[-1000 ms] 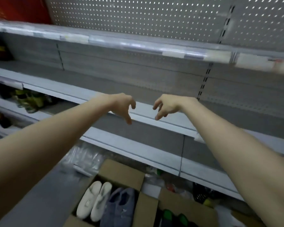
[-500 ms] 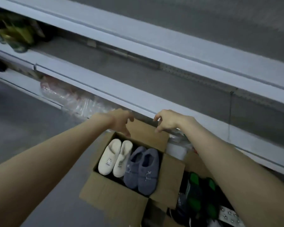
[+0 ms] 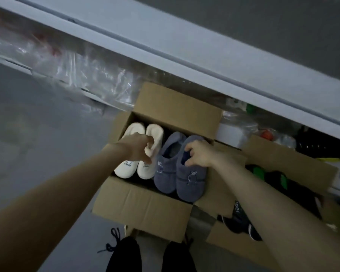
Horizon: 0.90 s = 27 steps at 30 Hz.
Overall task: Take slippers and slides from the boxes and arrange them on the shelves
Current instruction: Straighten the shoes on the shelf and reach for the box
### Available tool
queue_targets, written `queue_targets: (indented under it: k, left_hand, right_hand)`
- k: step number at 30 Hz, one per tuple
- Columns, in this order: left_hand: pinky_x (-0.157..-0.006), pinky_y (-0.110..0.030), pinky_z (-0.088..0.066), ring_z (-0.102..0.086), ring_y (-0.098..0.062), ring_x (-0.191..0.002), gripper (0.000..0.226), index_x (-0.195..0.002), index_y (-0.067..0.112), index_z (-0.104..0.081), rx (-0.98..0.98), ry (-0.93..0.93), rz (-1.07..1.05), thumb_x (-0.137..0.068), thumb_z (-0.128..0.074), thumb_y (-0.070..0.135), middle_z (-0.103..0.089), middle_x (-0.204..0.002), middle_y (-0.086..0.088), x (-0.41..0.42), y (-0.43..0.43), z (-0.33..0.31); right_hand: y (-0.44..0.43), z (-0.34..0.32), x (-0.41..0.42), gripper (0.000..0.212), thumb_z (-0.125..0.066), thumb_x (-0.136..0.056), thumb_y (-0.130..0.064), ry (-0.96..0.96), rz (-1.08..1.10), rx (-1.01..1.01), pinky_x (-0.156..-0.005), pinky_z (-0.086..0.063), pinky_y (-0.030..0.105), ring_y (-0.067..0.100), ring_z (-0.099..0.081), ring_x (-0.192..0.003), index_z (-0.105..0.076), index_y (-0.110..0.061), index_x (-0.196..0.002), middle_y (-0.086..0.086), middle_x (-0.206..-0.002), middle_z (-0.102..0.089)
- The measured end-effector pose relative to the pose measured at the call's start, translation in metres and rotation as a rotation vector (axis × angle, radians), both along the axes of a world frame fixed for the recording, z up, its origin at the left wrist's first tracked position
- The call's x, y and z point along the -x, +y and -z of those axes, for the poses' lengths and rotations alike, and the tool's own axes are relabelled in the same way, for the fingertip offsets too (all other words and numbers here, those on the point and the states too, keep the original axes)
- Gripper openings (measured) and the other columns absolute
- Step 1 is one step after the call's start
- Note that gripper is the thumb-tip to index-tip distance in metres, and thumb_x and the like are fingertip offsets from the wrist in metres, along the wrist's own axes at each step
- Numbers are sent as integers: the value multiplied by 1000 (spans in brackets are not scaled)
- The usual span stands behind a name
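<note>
your left hand (image 3: pixel 138 149) pinches a white slipper (image 3: pixel 148 172) in the box (image 3: pixel 175 103); your right hand (image 3: pixel 200 156) curls its fingers into a blue slipper (image 3: pixel 191 180) there (fingertips hidden inside). the second box (image 3: pixel 283 154) holds dark, blurred shapes.

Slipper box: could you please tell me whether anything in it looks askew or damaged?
Nothing stands out: white slippers and blue slippers lie paired, side by side, in the box.
</note>
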<state>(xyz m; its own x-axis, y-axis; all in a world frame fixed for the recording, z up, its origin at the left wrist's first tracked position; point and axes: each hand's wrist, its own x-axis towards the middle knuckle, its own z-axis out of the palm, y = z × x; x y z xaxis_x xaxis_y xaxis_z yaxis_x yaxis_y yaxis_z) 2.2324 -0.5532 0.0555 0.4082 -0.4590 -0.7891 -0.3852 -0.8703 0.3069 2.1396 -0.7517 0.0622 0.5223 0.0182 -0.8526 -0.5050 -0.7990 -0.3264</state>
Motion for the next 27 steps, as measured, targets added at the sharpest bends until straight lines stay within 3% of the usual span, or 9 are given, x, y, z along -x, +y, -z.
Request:
queue_targets:
  k: [6,10,12,14,17,21,27]
  left_hand:
    - [-95,-37,-43,-46,-27,-122,83,-140,19,-33,-16,8,4,-71,-76,36,-50,-131,-7,-4,38,83]
    - [-106,-39,-33,-27,-28,-135,90,-145,20,-25,-13,-29,13,-72,-76,34,-31,-148,-5,-10,61,128]
    - [-109,-35,-25,-20,-26,-138,89,-144,19,-26,-2,-59,60,-72,-76,34,-27,-150,-3,-14,69,145]
    - [-111,-33,-22,-17,-24,-140,89,-144,17,-27,2,-76,106,-72,-77,35,-26,-150,-2,-20,75,162]
    - [-111,-38,-26,-15,-23,-140,88,-143,19,-29,-5,-91,174,-71,-76,38,-25,-150,-2,-25,82,179]
    - [-105,-40,-29,-21,-24,-134,74,-140,24,-36,6,-150,262,-76,-71,39,-34,-142,-2,-30,81,190]
    - [-101,-39,-33,-30,-24,-125,63,-133,26,-48,26,-112,222,-76,-72,32,-47,-130,-3,-37,82,186]
  right_hand:
    - [42,82,-8,52,-67,-85,-24,-42,118,-4,-94,-48,41,27,-55,-112,-49,-16,-133,10,-126,-56]
    - [69,127,-20,43,-70,-82,-24,-97,138,-8,-90,-49,42,27,-55,-111,-55,-17,-122,7,-122,-58]
    - [78,145,-25,54,-70,-80,-25,-147,93,5,-96,-44,43,28,-46,-122,-50,-19,-130,6,-130,-52]
    - [87,162,-32,68,-70,-80,-28,-185,42,10,-107,-33,44,28,-25,-138,-40,-20,-140,2,-149,-34]
    - [100,182,-38,69,-71,-78,-28,-241,-5,2,-111,-23,43,27,-9,-144,-41,-23,-140,-3,-155,-24]
    - [118,204,-38,64,-72,-77,-32,-247,45,51,-112,-19,39,24,-12,-143,-46,-21,-134,4,-145,-42]
    - [118,205,-40,46,-67,-82,-26,-313,1,131,-112,-13,36,28,-27,-132,-57,-26,-127,8,-130,-47]
